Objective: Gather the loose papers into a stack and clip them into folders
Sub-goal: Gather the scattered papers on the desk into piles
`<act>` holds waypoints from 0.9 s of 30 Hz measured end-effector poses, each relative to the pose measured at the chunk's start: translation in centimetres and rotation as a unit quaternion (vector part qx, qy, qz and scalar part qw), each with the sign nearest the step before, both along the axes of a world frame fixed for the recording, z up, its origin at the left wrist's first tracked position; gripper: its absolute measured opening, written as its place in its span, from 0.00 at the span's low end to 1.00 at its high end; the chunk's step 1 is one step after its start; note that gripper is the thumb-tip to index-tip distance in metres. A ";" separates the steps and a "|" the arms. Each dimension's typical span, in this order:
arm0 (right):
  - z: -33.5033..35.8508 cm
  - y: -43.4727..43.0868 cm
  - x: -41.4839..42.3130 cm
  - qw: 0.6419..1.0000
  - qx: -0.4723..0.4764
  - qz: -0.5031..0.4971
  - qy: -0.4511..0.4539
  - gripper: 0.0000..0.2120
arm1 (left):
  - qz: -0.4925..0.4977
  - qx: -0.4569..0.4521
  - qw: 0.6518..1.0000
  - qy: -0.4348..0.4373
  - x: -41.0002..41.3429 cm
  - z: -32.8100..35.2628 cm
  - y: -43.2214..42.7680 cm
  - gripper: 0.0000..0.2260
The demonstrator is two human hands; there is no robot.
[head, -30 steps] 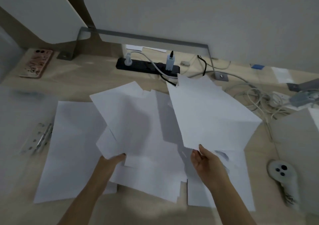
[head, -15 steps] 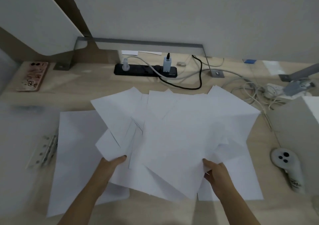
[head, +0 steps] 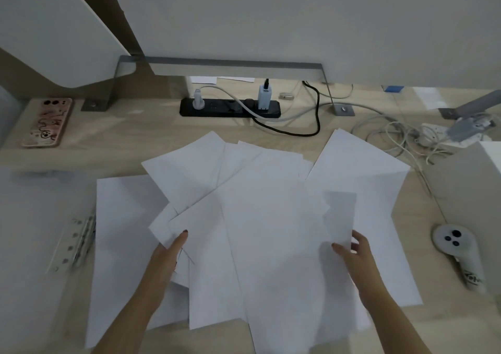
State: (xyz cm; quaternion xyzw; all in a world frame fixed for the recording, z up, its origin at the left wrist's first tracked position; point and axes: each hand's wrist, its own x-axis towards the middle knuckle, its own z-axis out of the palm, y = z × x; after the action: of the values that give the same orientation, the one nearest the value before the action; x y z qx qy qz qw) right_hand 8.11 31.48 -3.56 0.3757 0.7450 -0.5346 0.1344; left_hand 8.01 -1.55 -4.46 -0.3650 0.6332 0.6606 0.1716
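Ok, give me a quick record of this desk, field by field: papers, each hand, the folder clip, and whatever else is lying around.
papers: loose white sheets, fanned and overlapping on the desk, not yet squared
left hand: grips papers at the pile's left, thumb on top
right hand: pinches papers at the pile's right
folder clip: metal, beside the papers' left edge, untouched
phone: far left, face down
power strip: black, at the back, plugs in it
controller: white, right side
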 end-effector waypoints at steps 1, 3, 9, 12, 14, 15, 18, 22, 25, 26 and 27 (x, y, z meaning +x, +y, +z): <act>-0.1 -0.6 -0.1 0.998 0.054 0.021 0.011 0.27 | 0.001 -0.027 1.000 0.012 0.0 -0.3 -0.1 0.19; -0.3 -1.8 0.0 0.972 0.218 0.084 0.019 0.33 | -0.002 -0.064 0.997 0.041 0.1 -0.5 -0.2 0.12; -1.0 -3.9 0.0 0.942 0.271 0.181 -0.086 0.42 | 0.028 -0.138 0.987 0.080 -0.4 -1.3 -0.9 0.27; -1.3 -3.9 -0.5 0.955 0.223 0.146 -0.128 0.34 | 0.011 -0.233 0.970 0.070 -0.7 -1.3 -1.5 0.34; -1.2 -3.8 -0.8 0.960 0.183 0.143 -0.158 0.22 | -0.021 -0.350 0.934 0.065 -1.1 -1.0 -1.7 0.33; -1.3 -3.8 -1.0 0.966 0.156 0.135 -0.153 0.17 | -0.046 -0.376 0.922 0.078 -1.4 -0.9 -1.8 0.32; -0.9 -4.5 -1.2 0.993 0.041 0.043 -0.100 0.12 | -0.166 -0.325 0.925 0.109 -3.3 -1.5 -1.7 0.27; -0.5 -5.4 -1.1 0.996 -0.033 -0.039 -0.077 0.09 | -0.309 -0.332 0.887 0.090 -5.5 -1.9 -1.0 0.27; -0.8 -4.9 -0.6 0.998 0.008 -0.028 -0.060 0.12 | -0.341 -0.369 0.862 0.063 -6.7 -1.7 -0.7 0.27; -0.8 -4.8 -0.4 0.998 0.039 -0.009 -0.055 0.10 | -0.343 -0.373 0.861 0.053 -6.9 -1.5 -0.6 0.26; -0.8 -4.7 -0.2 0.997 0.065 0.010 -0.050 0.10 | -0.343 -0.377 0.859 0.047 -7.0 -1.5 -0.5 0.26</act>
State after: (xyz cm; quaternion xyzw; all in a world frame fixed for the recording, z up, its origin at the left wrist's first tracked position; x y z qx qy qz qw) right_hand 7.92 26.82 -4.39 0.4027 0.7742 -0.4642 0.1516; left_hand 0.98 -2.09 -5.97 -0.1296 0.9265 0.2868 0.2064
